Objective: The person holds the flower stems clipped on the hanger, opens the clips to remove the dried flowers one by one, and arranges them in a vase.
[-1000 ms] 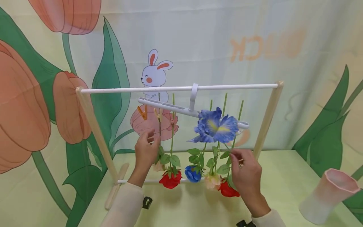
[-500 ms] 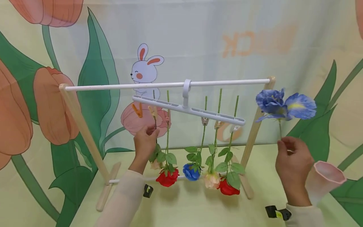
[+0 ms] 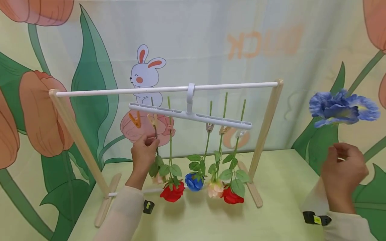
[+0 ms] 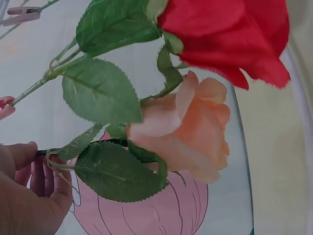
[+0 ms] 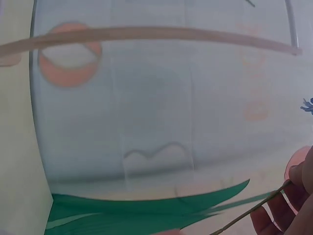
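My left hand [image 3: 143, 155] pinches the dark stem of a peach rose [image 4: 190, 132] that hangs head down at the hanger's left side. A pale yellow clip [image 3: 153, 119] meets that stem just above my fingers. Out to the right, my right hand [image 3: 343, 170] holds a blue iris [image 3: 343, 107] upright by its thin stem [image 5: 254, 208]. The light grey hanger [image 3: 188, 115] tilts down to the right from the white rail. On it hang two red roses, the left one [image 3: 172, 191] and the right one [image 3: 233, 195], a blue rose [image 3: 194, 181] and another peach rose [image 3: 215, 189].
A wooden stand with a white top rail [image 3: 144, 90] spans the table [image 3: 193, 221]. An orange clip [image 3: 135, 119] hangs at the hanger's left end with no flower. A pale vase [image 3: 315, 199] is mostly hidden behind my right forearm. A printed curtain [image 3: 205, 40] stands behind.
My right hand has carried the iris from in front of the hanger far to the right. My left hand has come up to the peach rose's stem and pinched it. The head view has turned right.
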### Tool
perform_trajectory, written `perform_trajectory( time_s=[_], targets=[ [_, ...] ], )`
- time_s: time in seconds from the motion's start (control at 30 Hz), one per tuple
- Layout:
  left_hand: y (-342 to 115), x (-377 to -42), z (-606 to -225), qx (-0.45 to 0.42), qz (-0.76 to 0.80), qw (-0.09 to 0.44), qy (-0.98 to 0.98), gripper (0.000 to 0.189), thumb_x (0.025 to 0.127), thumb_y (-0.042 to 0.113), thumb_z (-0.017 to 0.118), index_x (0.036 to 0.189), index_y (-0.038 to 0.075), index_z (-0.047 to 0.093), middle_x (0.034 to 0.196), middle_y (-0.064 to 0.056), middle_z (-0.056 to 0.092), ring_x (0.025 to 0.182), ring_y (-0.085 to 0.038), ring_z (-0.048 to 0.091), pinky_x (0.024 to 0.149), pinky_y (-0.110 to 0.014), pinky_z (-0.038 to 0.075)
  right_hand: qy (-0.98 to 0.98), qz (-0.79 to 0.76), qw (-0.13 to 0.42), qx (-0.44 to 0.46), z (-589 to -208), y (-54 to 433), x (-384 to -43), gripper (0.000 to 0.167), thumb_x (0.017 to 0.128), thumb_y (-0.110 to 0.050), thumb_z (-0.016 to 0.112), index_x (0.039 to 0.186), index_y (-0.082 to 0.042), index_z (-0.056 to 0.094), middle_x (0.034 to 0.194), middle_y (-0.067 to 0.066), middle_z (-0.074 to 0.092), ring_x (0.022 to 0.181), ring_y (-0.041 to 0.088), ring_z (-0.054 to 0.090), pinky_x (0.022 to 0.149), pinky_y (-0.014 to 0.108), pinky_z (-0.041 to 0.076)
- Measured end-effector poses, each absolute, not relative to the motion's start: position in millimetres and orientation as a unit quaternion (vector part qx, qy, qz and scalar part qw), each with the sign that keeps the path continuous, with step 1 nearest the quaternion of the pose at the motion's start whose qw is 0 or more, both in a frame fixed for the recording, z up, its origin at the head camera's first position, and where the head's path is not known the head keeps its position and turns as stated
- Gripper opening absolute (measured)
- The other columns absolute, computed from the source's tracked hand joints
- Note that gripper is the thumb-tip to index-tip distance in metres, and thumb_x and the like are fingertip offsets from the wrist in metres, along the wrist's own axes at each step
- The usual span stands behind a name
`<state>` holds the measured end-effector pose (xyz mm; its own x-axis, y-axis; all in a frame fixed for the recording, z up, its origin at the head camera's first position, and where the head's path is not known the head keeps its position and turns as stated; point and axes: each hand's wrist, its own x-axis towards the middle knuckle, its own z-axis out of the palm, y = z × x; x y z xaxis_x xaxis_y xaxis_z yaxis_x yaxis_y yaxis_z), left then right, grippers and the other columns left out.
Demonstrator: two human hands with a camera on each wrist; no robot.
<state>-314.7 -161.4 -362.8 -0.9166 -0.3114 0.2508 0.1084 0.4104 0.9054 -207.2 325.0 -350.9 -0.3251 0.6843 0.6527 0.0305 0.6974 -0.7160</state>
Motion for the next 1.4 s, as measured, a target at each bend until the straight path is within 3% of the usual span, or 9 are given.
perform_trajectory(
  time_s=[0.17, 0.3, 0.43, 0.53, 0.83, 0.97, 1.07, 1.23, 1.4],
  targets=[
    [-166, -308, -365, 0.060, -0.535, 0.192, -0.821, 0.029, 0.100, 0.026, 0.066, 0.127, 0.015, 0.070, 0.113, -0.013, 0.074, 0.098, -0.028, 0.068, 0.075, -0.028, 0.055, -0.757, 0.308, 0.508, -0.273, -360, 340, -207, 0.033, 0.104, -0.023, 0.049, 0.121, 0.000, 0.067, 0.098, -0.005, 0.057, 0.077, -0.025, 0.027, 0.094, 0.027, 0.044],
    [-167, -303, -365, 0.062, -0.533, 0.193, -0.821, 0.028, 0.100, 0.026, 0.066, 0.126, 0.015, 0.070, 0.113, -0.013, 0.074, 0.096, -0.027, 0.067, 0.072, -0.023, 0.052, -0.767, 0.334, 0.454, -0.307, -371, 347, -207, 0.039, 0.104, -0.026, 0.046, 0.127, 0.000, 0.064, 0.104, 0.006, 0.058, 0.080, -0.014, 0.029, 0.107, 0.057, 0.040],
    [-168, -299, -365, 0.063, -0.531, 0.194, -0.822, 0.029, 0.100, 0.027, 0.066, 0.126, 0.015, 0.070, 0.113, -0.013, 0.075, 0.096, -0.027, 0.066, 0.071, -0.023, 0.051, -0.753, 0.342, 0.453, -0.334, -379, 350, -207, 0.036, 0.101, -0.029, 0.049, 0.122, -0.004, 0.065, 0.091, -0.017, 0.053, 0.076, -0.016, 0.031, 0.096, 0.032, 0.044],
    [-169, -296, -365, 0.061, -0.534, 0.197, -0.820, 0.029, 0.100, 0.026, 0.066, 0.126, 0.014, 0.070, 0.112, -0.013, 0.075, 0.094, -0.026, 0.066, 0.070, -0.023, 0.050, -0.728, 0.349, 0.487, -0.334, -377, 349, -207, 0.029, 0.098, -0.026, 0.052, 0.112, -0.005, 0.066, 0.078, -0.035, 0.038, 0.069, -0.024, 0.031, 0.077, 0.012, 0.031],
    [-168, -290, -362, 0.057, -0.535, 0.210, -0.817, 0.026, 0.098, 0.026, 0.069, 0.122, 0.015, 0.072, 0.108, -0.012, 0.077, 0.089, -0.025, 0.069, 0.068, -0.024, 0.051, -0.680, 0.374, 0.546, -0.315, -359, 310, -200, 0.017, 0.098, -0.024, 0.054, 0.094, -0.039, 0.061, 0.083, -0.036, 0.040, 0.075, -0.022, 0.039, 0.069, 0.007, 0.031],
    [-163, -290, -361, 0.050, -0.541, 0.202, -0.815, 0.028, 0.098, 0.026, 0.068, 0.123, 0.015, 0.071, 0.109, -0.012, 0.076, 0.091, -0.026, 0.069, 0.069, -0.023, 0.052, -0.691, 0.372, 0.557, -0.272, -352, 285, -196, 0.015, 0.097, -0.026, 0.056, 0.097, -0.021, 0.070, 0.083, -0.039, 0.042, 0.076, -0.022, 0.042, 0.070, 0.008, 0.033],
    [-160, -290, -361, 0.047, -0.546, 0.194, -0.814, 0.029, 0.098, 0.026, 0.068, 0.125, 0.014, 0.070, 0.110, -0.012, 0.076, 0.092, -0.026, 0.069, 0.071, -0.025, 0.055, -0.710, 0.376, 0.556, -0.214, -347, 262, -196, 0.023, 0.095, -0.021, 0.059, 0.101, -0.004, 0.072, 0.085, -0.033, 0.051, 0.076, -0.021, 0.045, 0.069, 0.008, 0.035],
    [-160, -289, -363, 0.050, -0.548, 0.196, -0.811, 0.028, 0.098, 0.026, 0.068, 0.124, 0.014, 0.070, 0.111, -0.012, 0.075, 0.092, -0.027, 0.069, 0.073, -0.027, 0.057, -0.752, 0.376, 0.526, -0.127, -346, 217, -207, 0.022, 0.095, -0.015, 0.062, 0.106, 0.001, 0.071, 0.094, 0.005, 0.071, 0.078, -0.020, 0.047, 0.070, 0.008, 0.037],
    [-163, -289, -366, 0.050, -0.553, 0.207, -0.805, 0.026, 0.097, 0.025, 0.070, 0.121, 0.014, 0.071, 0.108, -0.012, 0.075, 0.088, -0.025, 0.069, 0.068, -0.023, 0.054, -0.789, 0.381, 0.476, -0.073, -349, 173, -217, 0.019, 0.096, -0.013, 0.063, 0.107, 0.001, 0.069, 0.099, 0.016, 0.071, 0.082, 0.012, 0.064, 0.071, 0.015, 0.043]
  ],
)
